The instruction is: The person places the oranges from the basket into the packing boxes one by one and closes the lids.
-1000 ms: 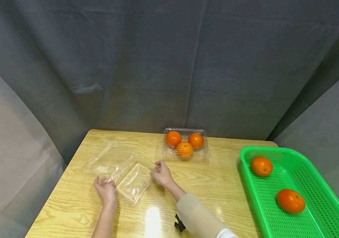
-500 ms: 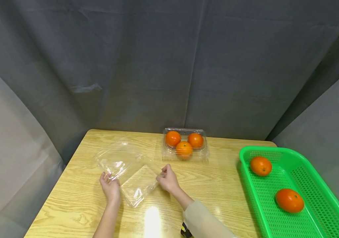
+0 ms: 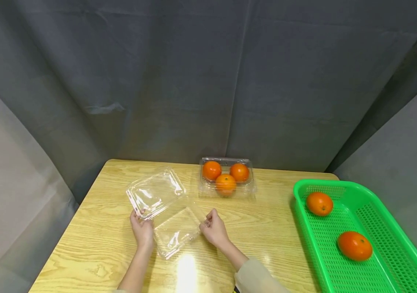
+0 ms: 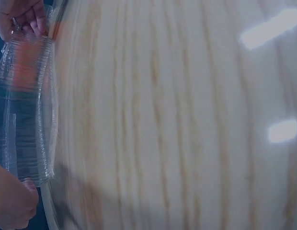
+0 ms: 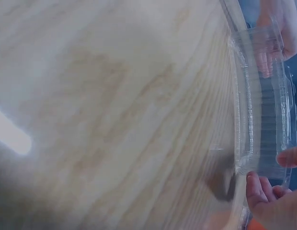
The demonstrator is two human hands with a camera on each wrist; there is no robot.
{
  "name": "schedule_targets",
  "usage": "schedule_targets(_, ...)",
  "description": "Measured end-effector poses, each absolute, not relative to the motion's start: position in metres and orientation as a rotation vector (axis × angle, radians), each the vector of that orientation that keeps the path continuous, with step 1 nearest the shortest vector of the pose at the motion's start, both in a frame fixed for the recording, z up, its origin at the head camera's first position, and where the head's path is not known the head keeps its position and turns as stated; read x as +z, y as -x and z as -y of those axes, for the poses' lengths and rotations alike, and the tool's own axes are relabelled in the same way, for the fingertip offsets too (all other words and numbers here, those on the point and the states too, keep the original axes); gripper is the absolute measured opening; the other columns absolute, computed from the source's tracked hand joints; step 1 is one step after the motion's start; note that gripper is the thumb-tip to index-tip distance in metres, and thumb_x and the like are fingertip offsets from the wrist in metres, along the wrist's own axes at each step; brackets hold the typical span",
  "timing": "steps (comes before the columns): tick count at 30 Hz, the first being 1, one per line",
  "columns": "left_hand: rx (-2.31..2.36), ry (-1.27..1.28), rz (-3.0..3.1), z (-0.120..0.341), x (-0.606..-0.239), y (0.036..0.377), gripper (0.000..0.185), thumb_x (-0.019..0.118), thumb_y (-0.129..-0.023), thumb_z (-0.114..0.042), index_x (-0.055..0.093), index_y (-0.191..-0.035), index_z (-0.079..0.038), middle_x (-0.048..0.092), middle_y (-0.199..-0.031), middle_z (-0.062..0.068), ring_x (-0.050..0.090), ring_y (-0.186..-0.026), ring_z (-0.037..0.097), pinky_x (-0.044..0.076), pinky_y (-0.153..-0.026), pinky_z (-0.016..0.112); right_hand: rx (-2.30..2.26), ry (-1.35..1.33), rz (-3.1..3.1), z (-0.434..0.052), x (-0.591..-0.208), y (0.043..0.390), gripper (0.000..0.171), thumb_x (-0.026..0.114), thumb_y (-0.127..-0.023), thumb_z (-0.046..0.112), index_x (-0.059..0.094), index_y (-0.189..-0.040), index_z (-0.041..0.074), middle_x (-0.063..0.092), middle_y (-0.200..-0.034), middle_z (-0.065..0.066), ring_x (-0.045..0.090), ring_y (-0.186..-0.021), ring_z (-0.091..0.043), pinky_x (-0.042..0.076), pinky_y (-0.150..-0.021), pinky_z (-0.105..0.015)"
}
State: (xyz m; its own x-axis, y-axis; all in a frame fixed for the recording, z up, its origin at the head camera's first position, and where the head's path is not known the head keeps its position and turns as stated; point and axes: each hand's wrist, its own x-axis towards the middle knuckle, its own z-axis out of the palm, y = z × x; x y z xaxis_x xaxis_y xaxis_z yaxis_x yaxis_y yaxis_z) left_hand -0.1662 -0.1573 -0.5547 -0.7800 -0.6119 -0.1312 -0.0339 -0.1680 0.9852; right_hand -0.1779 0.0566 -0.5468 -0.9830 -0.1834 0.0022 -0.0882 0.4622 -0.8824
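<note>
An empty clear plastic clamshell box (image 3: pixel 173 228) sits on the wooden table (image 3: pixel 94 240), its hinged lid (image 3: pixel 156 193) raised and tilted toward the back left. My left hand (image 3: pixel 141 230) holds the box's left side near the hinge. At the right edge of the tray my right hand (image 3: pixel 213 229) pinches the rim. In the left wrist view the clear box (image 4: pixel 24 110) shows between both hands. The right wrist view shows the box's rim (image 5: pixel 263 100) with fingers on it.
A shut clear box with three oranges (image 3: pixel 226 179) stands at the back middle. A green perforated basket (image 3: pixel 343 260) at the right holds two oranges (image 3: pixel 319 203) (image 3: pixel 354 245). Grey curtains hang behind the table.
The box has slid toward me and to the right with both hands. Its lid has swung up from lying flat to a raised tilt.
</note>
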Motion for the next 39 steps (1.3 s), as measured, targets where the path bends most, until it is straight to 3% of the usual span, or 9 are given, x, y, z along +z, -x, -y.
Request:
schedule_targets(6,-2.034,-0.668,1.761,0.153,-0.554,0.167,0.069,0.038,-0.079,0.016,0.017,-0.142,-0.004,0.034,-0.133,0.018,0.048,-0.09,0.008,0.044,-0.077,0.02,-1.573,0.251,-2.61,-0.066,-0.549,0.17,0.021,0.056,-0.077,0.0,0.04,-0.091,-0.002,0.042,-0.072,-0.002,0.039,-0.06,-0.011,0.034,-0.051,-0.021)
schedule_targets(10,-2.07,-0.606,1.768,0.151,-0.555,0.166,0.069,0.037,-0.079,0.018,0.017,-0.141,-0.005,0.033,-0.135,0.018,0.048,-0.102,0.02,0.046,-0.084,0.026,-1.575,0.238,-2.619,-0.07,-0.55,0.164,0.022,0.056,-0.076,0.0,0.041,-0.091,-0.002,0.046,-0.074,-0.004,0.042,-0.061,-0.011,0.037,-0.05,-0.02)
schedule_targets(15,-2.096,-0.527,1.773,0.147,-0.558,0.168,0.068,0.036,-0.078,0.019,0.018,-0.139,-0.005,0.032,-0.135,0.018,0.044,-0.11,0.033,0.046,-0.082,0.027,-1.59,0.238,-2.621,-0.076,-0.55,0.157,0.023,0.057,-0.076,-0.001,0.041,-0.092,-0.002,0.048,-0.075,-0.005,0.044,-0.062,-0.011,0.038,-0.05,-0.02)
schedule_targets(39,-2.169,-0.377,1.844,0.127,-0.562,0.177,0.064,0.04,-0.079,0.02,0.023,-0.135,-0.003,0.034,-0.133,0.02,0.048,-0.103,0.03,0.048,-0.082,0.031,-1.593,0.184,-2.633,-0.102,-0.551,0.135,0.02,0.055,-0.076,-0.003,0.038,-0.086,0.0,0.047,-0.07,-0.004,0.044,-0.055,-0.007,0.036,-0.046,-0.015)
